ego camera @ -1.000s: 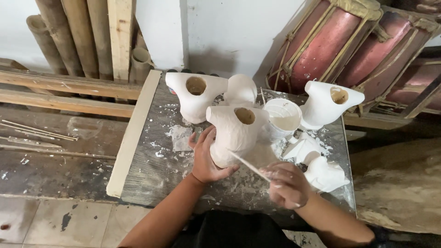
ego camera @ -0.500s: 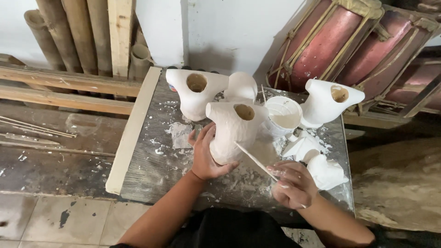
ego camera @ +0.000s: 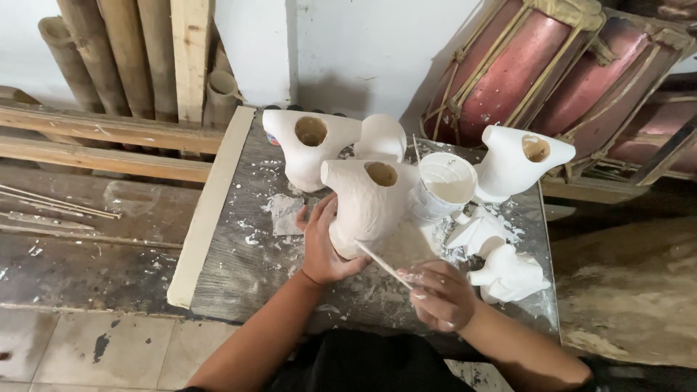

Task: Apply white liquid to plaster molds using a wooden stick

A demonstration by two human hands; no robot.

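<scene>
Change: the right hand (ego camera: pixel 441 294) had drawn back toward the body, its thin stick (ego camera: pixel 385 265) now angled lower against the white hollow form (ego camera: pixel 367 207).
Left hand (ego camera: pixel 321 243): grip spread open, cupped against the form's left flank.
Right hand: grip closed around the stick.
Form: upright on the counter (ego camera: pixel 239 268), hole facing up.
Stick: tip pointing up-left, touching the form.

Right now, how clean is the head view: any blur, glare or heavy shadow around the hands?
Head view: light is soft and even, with no glare. The white hollow form and the left hand on it are sharp. The right hand holding the thin stick looks slightly soft. Straight edges bow near the frame borders, and the right side behind the red drums falls into shadow.
</scene>
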